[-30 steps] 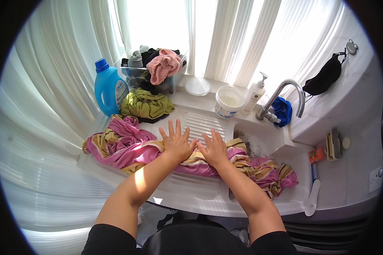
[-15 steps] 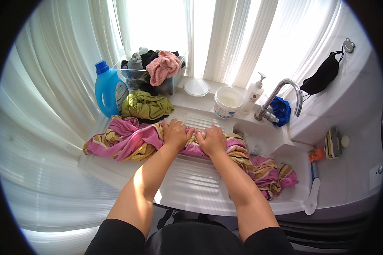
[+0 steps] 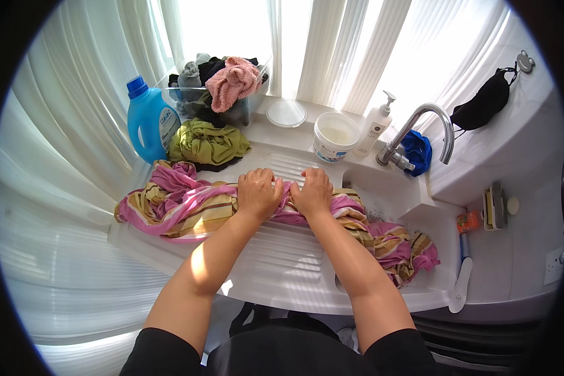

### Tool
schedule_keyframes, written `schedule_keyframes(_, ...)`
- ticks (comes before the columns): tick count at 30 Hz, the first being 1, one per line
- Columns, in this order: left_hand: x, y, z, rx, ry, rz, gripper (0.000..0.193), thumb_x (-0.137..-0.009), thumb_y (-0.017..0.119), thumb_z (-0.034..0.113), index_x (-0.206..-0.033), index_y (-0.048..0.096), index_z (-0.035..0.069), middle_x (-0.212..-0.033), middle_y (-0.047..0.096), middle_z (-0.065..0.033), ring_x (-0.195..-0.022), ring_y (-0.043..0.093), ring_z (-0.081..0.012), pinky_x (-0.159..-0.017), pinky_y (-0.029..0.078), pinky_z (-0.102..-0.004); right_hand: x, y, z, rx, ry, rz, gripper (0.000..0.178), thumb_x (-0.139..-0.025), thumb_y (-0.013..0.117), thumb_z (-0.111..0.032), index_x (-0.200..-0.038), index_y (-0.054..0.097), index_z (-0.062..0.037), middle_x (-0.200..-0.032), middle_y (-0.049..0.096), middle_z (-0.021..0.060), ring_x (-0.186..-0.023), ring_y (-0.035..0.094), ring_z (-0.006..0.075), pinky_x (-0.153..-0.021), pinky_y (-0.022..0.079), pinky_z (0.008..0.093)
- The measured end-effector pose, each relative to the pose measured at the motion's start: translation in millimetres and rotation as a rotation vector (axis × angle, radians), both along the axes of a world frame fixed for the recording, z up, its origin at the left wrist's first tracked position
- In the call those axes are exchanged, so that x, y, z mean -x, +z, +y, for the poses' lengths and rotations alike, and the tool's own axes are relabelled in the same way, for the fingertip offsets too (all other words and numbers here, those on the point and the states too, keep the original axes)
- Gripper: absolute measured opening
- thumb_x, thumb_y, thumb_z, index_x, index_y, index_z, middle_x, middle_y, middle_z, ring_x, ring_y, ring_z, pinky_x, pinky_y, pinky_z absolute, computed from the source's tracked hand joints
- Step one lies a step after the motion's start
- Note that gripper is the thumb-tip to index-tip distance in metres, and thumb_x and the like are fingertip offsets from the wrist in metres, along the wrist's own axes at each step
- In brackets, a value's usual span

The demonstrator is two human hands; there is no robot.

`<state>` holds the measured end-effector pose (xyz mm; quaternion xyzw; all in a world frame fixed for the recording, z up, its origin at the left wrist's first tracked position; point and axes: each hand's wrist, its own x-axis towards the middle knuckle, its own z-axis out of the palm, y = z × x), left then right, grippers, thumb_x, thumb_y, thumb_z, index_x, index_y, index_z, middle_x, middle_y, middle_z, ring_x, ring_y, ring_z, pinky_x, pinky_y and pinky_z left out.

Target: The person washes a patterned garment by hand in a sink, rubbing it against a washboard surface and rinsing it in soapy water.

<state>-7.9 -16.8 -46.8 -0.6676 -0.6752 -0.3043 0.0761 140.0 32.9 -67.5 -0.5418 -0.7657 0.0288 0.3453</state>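
A long pink and yellow striped cloth [image 3: 213, 210], bunched and twisted, lies across a white sink with a built-in ribbed washboard [image 3: 282, 254]. Both hands press on its narrow middle over the ribs, side by side with a small gap between them. My left hand [image 3: 257, 193] has its fingers curled over the cloth's far side. Likewise bent around the fabric, my right hand [image 3: 313, 193] grips just to the right. The cloth's left end spreads on the sink's ledge; its right end hangs into the basin [image 3: 382, 194], where some suds show.
Behind the cloth stand a blue detergent bottle [image 3: 149, 122], a green cloth bundle [image 3: 208, 144], a clear bin of clothes [image 3: 257, 100], a round lid [image 3: 286, 113], a white tub [image 3: 336, 135], a pump bottle [image 3: 375, 125] and a faucet [image 3: 423, 113]. A white-handled brush [image 3: 461, 285] lies at right.
The cloth left of my hands has turned, now showing a broad yellow striped panel. My fingers are curled more tightly over it. The whole view has shifted slightly.
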Motion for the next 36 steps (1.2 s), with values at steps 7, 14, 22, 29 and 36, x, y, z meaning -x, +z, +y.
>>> schedule_keyframes(7, 15.6, 27.0, -66.6, 0.523, -0.48, 0.104, 0.065, -0.091, 0.048, 0.065, -0.139, 0.055, 0.023, -0.12, 0.062, -0.0158, -0.115, 0.058, -0.0329, -0.104, 0.033, -0.062, -49.6, 58.2, -65.4, 0.532, 0.522, -0.469, 0.06, -0.087, 0.055, -0.056, -0.127, 0.061, -0.0104, -0.117, 0.064, 0.0153, -0.105, 0.061, 0.033, -0.087, 0.039, 0.0529)
schedule_keyframes(14, -17.7, -12.0, -111.6, 0.157, -0.415, 0.062, 0.033, -0.083, 0.069, 0.044, -0.098, 0.071, 0.014, -0.096, 0.061, -0.0099, -0.087, 0.058, -0.0289, -0.082, 0.042, -0.0447, -68.7, 5.7, -96.5, -0.163, 0.59, -0.193, 0.024, -0.082, 0.064, -0.031, -0.092, 0.063, -0.0092, -0.071, 0.055, 0.0065, -0.066, 0.057, 0.0257, -0.066, 0.042, 0.0392)
schedule_keyframes(22, -12.7, -34.9, -6.0, -0.031, -0.206, 0.155, 0.037, -0.095, 0.053, 0.043, -0.102, 0.071, 0.012, -0.1, 0.069, -0.0129, -0.096, 0.064, -0.0315, -0.094, 0.044, -0.054, -47.0, 5.5, -40.6, 0.342, 0.168, -0.245, 0.048, -0.094, 0.051, -0.044, -0.122, 0.067, -0.0092, -0.134, 0.056, 0.0224, -0.123, 0.052, 0.0365, -0.096, 0.038, 0.06)
schedule_keyframes(29, -29.6, -1.5, -167.8, -0.108, -0.474, 0.004, 0.038, -0.078, 0.072, 0.048, -0.09, 0.068, 0.012, -0.096, 0.062, -0.0067, -0.091, 0.059, -0.0246, -0.086, 0.038, -0.0419, -93.8, 8.2, -170.8, -0.324, 0.502, -0.305, 0.062, -0.074, 0.068, -0.052, -0.121, 0.06, -0.0117, -0.106, 0.057, 0.0105, -0.097, 0.053, 0.0262, -0.093, 0.036, 0.0506)
schedule_keyframes(36, -46.3, -5.9, 6.1, -0.155, -0.049, -0.14, 0.032, -0.091, 0.06, 0.039, -0.079, 0.068, 0.01, -0.084, 0.067, -0.0093, -0.087, 0.062, -0.0313, -0.082, 0.045, -0.05, -43.0, -2.0, -41.2, -0.122, 0.119, -0.169, 0.031, -0.077, 0.067, -0.036, -0.086, 0.066, -0.0061, -0.087, 0.063, 0.0112, -0.085, 0.06, 0.0305, -0.077, 0.044, 0.0453)
